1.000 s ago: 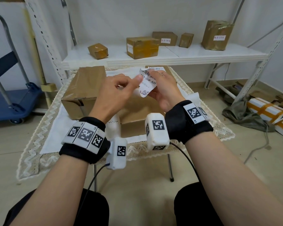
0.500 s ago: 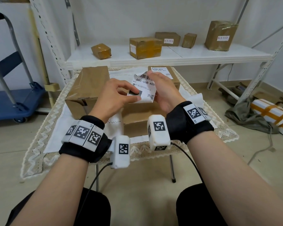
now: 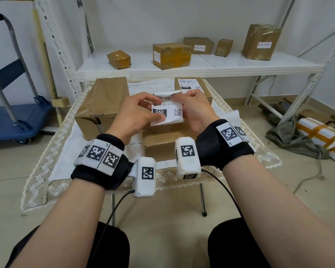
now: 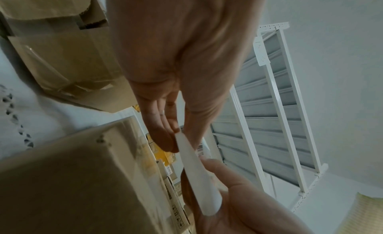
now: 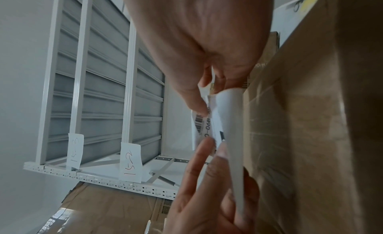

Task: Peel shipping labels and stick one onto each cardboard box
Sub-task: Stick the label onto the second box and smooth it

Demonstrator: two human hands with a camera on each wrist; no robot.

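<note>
A white shipping label (image 3: 167, 113) marked 060, with a QR code, hangs between both hands above a low cardboard box (image 3: 162, 140). My left hand (image 3: 137, 115) pinches its lower left corner, thumb on the printed face. My right hand (image 3: 195, 109) pinches its upper right edge, where the top of the label (image 5: 205, 124) curls away from the white backing (image 5: 232, 139). In the left wrist view the sheet (image 4: 199, 175) shows edge-on between the fingers. A bigger plain box (image 3: 103, 107) stands at the left. A far box (image 3: 193, 88) carries a label.
The boxes sit on a small table with a lace-edged cloth (image 3: 52, 151). Behind it a white shelf (image 3: 197, 64) holds several taped boxes. A blue cart (image 3: 14, 120) stands at the left. Wrapped parcels (image 3: 321, 138) and a grey cloth lie on the floor at the right.
The label has come down from an upright tilt to lie flatter and lower between the hands. The left hand shifted from its top corner to its lower left corner; the top edge now curls back.
</note>
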